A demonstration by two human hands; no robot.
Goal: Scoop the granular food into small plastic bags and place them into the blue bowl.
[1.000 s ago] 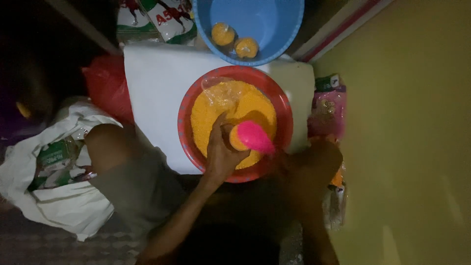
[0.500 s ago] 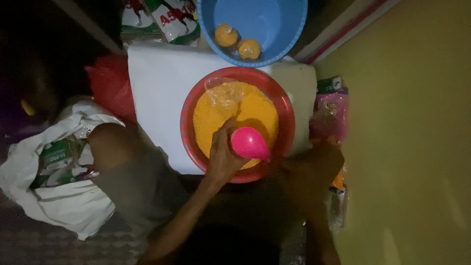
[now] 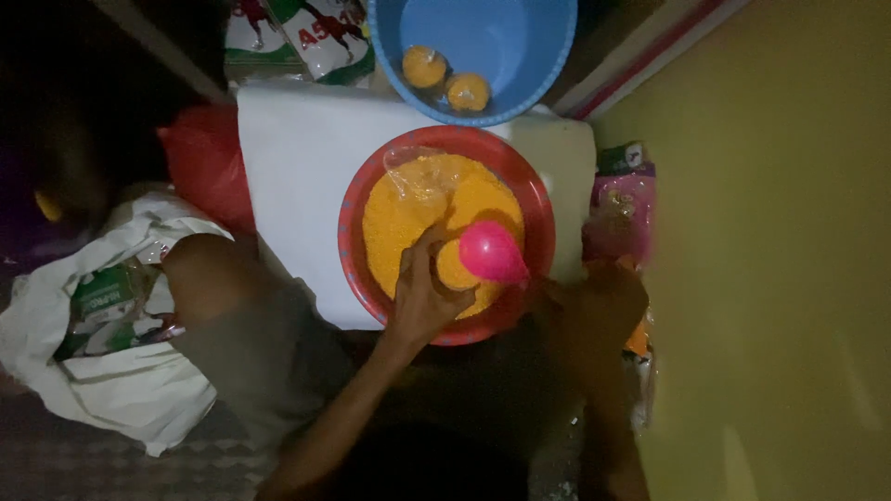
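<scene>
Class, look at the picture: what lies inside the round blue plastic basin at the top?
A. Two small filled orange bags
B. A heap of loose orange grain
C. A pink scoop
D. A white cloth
A: the round blue plastic basin holds two small filled orange bags side by side.

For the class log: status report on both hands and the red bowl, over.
Left hand on small filled bag, pink scoop above. Right hand at red bowl rim, dim. Nothing blocking.

Printed bags (image 3: 316, 32) top, pink packet (image 3: 620, 199) right
</scene>
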